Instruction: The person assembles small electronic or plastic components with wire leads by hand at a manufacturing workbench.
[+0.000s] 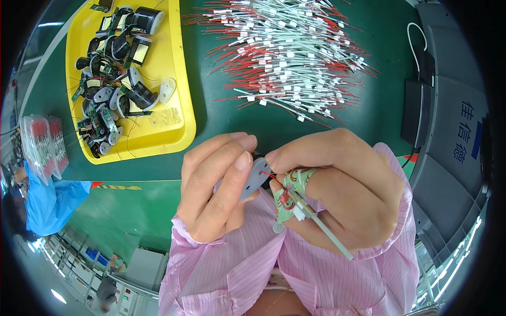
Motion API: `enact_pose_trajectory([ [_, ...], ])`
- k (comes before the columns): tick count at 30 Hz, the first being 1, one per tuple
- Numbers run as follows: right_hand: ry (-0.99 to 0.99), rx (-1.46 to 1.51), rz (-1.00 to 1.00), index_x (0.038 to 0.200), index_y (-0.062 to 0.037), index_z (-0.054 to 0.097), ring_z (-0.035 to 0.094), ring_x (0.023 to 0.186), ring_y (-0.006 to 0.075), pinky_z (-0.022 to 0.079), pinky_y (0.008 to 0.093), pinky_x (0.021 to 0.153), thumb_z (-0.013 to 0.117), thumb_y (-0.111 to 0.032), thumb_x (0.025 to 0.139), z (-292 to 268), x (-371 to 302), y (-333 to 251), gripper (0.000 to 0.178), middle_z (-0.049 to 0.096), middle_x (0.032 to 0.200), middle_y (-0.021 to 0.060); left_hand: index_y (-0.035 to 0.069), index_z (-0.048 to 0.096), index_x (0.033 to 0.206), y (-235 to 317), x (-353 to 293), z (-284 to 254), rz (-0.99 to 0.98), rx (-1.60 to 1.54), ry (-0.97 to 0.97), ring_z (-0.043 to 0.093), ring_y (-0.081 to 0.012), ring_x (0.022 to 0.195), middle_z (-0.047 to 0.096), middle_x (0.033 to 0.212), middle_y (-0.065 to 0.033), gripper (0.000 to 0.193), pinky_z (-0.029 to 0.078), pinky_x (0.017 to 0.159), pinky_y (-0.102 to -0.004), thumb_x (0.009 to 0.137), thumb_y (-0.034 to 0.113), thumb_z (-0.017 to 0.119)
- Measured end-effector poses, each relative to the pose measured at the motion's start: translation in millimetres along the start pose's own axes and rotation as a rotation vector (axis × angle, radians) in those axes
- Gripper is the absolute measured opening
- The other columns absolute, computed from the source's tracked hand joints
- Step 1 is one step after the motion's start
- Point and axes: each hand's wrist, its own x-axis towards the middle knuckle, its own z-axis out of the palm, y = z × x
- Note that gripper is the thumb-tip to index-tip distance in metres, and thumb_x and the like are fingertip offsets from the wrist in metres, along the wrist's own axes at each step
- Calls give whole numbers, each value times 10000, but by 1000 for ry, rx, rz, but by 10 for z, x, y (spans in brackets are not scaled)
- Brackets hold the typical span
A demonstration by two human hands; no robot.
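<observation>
Between the thumb and fingers of my left hand (215, 185) is a grey oval plastic plate (256, 179) with small holes, held tilted. Something dark shows behind its upper edge, mostly hidden by my fingers. My right hand (350, 192) is closed on a red wire lead (268, 174) whose thin end meets the plate's face; whether it passes through a hole I cannot tell. The lead's pale tube (333, 238) sticks out below my right fingers, with a small white tag beside it. Green patterned wraps (299, 180) cover the tips of two right fingers.
A yellow tray (185, 113) at the left holds several black wound coils with grey end plates and circuit boards. A large heap of red-and-white leads (290, 58) lies on the green table (211, 118). Clear packs (45, 145) stand far left; a black box (416, 113) stands right.
</observation>
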Motion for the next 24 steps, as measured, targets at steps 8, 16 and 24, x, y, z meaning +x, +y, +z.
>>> enact_pose_trajectory([
  [8,14,23,-14,719,42,577,602,637,214,471,272,514,794,0,608,62,-20,90,248,629,888,174,-60,566,1196,26,19,31,-9,6,2,619,-370,943,604,1092,-243,554,528,771,-398,661,-47,709],
  [16,-169,192,132,894,42,651,584,611,156,447,249,505,785,-47,711,-211,-11,19,244,612,884,177,-67,583,1183,3,-4,28,-46,-65,77,604,-343,933,585,1080,-223,504,523,744,-369,700,-41,726],
  [24,-83,191,79,864,56,652,636,654,178,498,261,529,723,35,736,-134,5,14,148,623,853,182,-79,606,1136,20,-32,-19,-186,-305,30,538,-269,936,436,1179,-199,515,511,708,-332,642,-100,749],
])
